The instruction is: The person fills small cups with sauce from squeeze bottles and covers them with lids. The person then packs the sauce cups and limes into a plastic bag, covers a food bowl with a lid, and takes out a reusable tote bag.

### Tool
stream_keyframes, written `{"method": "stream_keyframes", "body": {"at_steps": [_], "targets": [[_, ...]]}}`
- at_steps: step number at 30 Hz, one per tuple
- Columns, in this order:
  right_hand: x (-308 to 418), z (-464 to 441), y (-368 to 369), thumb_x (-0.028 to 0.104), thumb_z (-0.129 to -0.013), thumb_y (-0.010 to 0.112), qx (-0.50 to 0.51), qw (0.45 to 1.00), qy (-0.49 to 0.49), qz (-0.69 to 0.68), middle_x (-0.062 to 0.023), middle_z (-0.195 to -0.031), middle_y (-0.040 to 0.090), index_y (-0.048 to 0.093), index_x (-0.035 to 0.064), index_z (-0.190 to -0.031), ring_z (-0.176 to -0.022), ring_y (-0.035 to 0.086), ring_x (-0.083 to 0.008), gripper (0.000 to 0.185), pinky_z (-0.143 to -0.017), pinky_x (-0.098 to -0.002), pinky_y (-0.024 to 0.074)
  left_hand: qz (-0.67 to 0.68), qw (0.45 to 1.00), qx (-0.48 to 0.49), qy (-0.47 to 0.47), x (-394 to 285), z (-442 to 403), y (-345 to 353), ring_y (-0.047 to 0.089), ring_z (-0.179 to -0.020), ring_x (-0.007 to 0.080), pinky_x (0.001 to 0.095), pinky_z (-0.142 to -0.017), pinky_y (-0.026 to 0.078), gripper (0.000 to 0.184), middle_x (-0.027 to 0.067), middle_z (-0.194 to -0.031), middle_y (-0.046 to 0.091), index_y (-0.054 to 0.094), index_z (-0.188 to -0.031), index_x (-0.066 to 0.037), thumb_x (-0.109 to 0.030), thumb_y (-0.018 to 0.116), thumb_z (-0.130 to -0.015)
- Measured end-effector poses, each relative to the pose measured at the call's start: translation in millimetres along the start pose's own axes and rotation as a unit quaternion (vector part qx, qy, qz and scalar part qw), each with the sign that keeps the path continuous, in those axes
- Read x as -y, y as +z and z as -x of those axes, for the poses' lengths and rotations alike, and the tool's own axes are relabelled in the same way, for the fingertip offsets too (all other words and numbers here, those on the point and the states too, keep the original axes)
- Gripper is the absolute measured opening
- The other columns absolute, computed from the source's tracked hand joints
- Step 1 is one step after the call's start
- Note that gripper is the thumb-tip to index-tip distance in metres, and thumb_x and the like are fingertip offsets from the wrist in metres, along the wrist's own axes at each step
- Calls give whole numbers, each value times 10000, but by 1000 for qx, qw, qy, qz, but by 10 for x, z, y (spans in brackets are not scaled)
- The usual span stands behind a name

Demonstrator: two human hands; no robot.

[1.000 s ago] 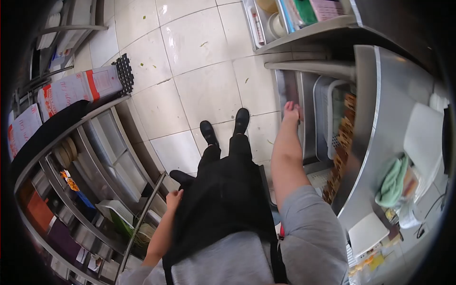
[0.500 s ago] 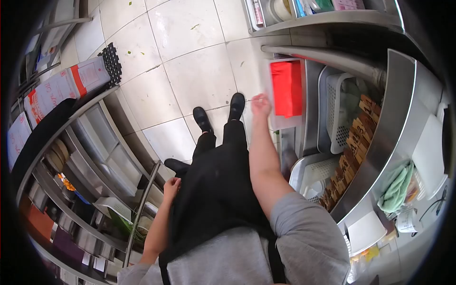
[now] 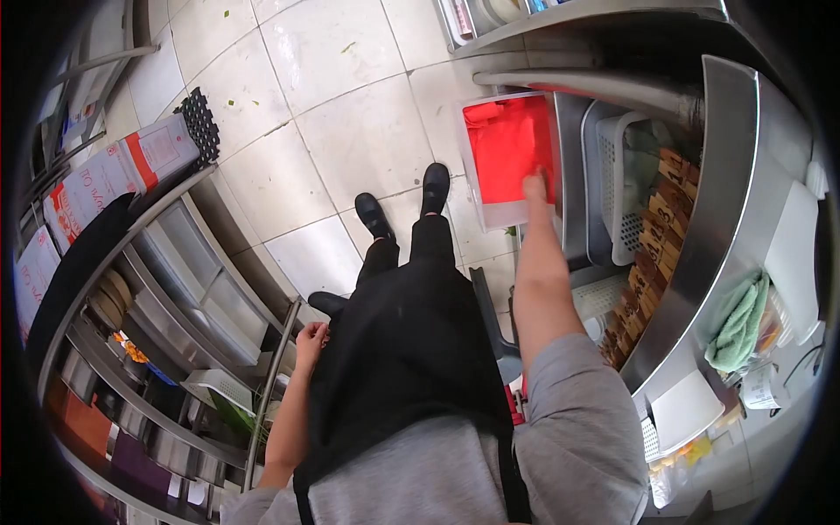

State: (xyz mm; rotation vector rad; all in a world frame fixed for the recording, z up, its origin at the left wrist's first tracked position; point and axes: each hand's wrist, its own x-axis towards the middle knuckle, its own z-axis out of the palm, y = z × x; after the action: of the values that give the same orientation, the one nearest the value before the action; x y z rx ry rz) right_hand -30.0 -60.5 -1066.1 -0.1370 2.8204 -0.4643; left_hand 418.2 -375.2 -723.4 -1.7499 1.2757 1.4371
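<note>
On the right, a clear bin (image 3: 509,215) sticks out from under the steel counter, with red bags or sheets (image 3: 503,149) in it. My right hand (image 3: 535,185) reaches over the bin's near right part and touches or hovers just above the red material. Its fingers are blurred, so whether they grip anything is unclear. My left hand (image 3: 311,339) hangs beside my black apron (image 3: 402,350), near a metal rail (image 3: 273,376). Its fingers are curled, and what they hold, if anything, is too small to name.
Grey baskets (image 3: 617,188) and numbered wooden blocks (image 3: 652,254) fill the shelf on the right. A green cloth (image 3: 738,324) lies on the counter (image 3: 700,219). Steel shelves and boxes (image 3: 122,179) stand on the left. Another black shoe (image 3: 327,304) shows by my left side.
The bin with red material has come further out over the floor. My right hand has moved from left of it onto its right part. My left hand has hardly moved.
</note>
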Motion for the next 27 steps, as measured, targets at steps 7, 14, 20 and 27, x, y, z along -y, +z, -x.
{"method": "stream_keyframes", "body": {"at_steps": [7, 14, 20, 27], "targets": [[1476, -77, -790, 259, -705, 649, 16, 991, 70, -110, -111, -801, 623, 617, 87, -806, -735, 601, -290, 202, -670, -373, 472, 14, 998, 9, -54, 194, -41, -63, 495, -572, 43, 173, -507, 385, 175, -4, -709, 569, 560, -846, -60, -234, 551, -852], [1521, -132, -596, 139, -762, 602, -71, 911, 198, -354, -61, -866, 578, 582, 28, -804, -783, 545, -171, 120, -692, -322, 447, 24, 1000, 3, -16, 67, -35, -43, 517, -587, 55, 181, -509, 393, 186, 6, -750, 591, 572, -881, -64, -247, 550, -853], [1101, 211, -919, -14, -733, 423, -158, 853, 315, -384, -74, -804, 547, 513, 39, -844, -785, 515, -192, 152, -725, -333, 427, -21, 1000, 3, 17, -100, 51, 61, 554, -612, 75, 198, -517, 418, 198, 21, -739, 610, 589, -889, -49, -238, 577, -832], [2130, 2017, -1662, -23, -737, 484, 296, 920, -47, -253, -106, -718, 513, 475, 30, -760, -707, 508, -221, 58, -652, -336, 403, -332, 824, -52, 455, -1622, 1193, 451, 420, -1117, 308, 420, -927, 356, 557, 162, -1216, 432, 491, -1121, -51, -185, 731, -636]]}}
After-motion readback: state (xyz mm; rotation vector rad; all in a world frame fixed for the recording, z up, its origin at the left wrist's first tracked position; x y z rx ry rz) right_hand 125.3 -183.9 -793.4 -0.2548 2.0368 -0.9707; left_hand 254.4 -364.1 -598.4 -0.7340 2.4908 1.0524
